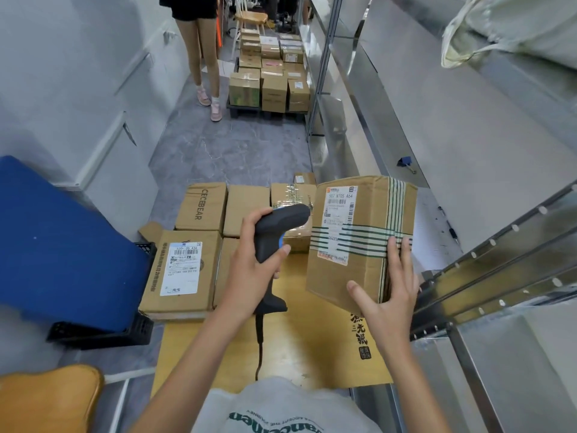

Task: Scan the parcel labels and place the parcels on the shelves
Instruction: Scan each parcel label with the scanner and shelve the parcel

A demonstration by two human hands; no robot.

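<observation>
Two hands are busy above the floor. The right hand [385,295] carries a cardboard parcel [359,242] tilted in the air beside the metal shelves [487,270], its fingers [399,260] spread flat up the taped side and the thumb across the front lower corner. The left hand [253,264] curls its fingers round the grip of a black scanner [274,239], whose head sits just beside the parcel's white label [338,220]. More boxes [199,242] lie below.
</observation>
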